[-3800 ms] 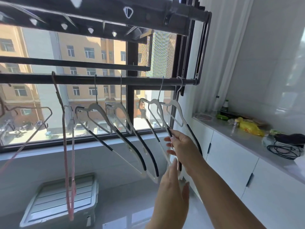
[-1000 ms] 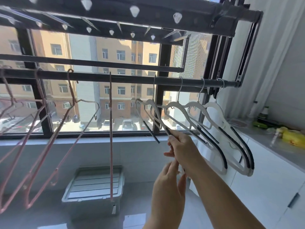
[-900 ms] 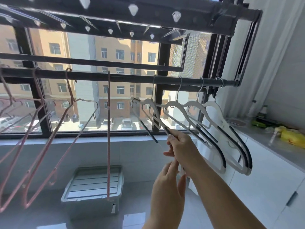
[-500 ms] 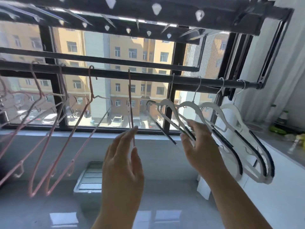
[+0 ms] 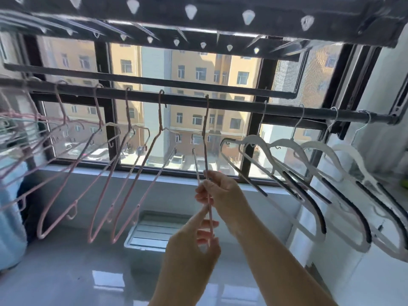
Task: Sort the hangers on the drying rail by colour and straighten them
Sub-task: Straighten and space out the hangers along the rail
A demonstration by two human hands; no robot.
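Already the sorting looks mostly done, judging by how things hang: along the drying rail (image 5: 231, 106) the pink hangers (image 5: 103, 177) sit grouped to the left and the white hangers (image 5: 309, 195), with their black grip strips, to the right, with no mixing that I can see. Straightening seems to be what remains, since the pink ones slant at differing angles and the far-left ones blur together. Both hands are clamped on the edge-on hanger (image 5: 206, 138), a slender pink wire one hooked on the rail between the two groups: the right hand (image 5: 223, 195) pinches it higher up, the left hand (image 5: 192, 250) grips it lower down.
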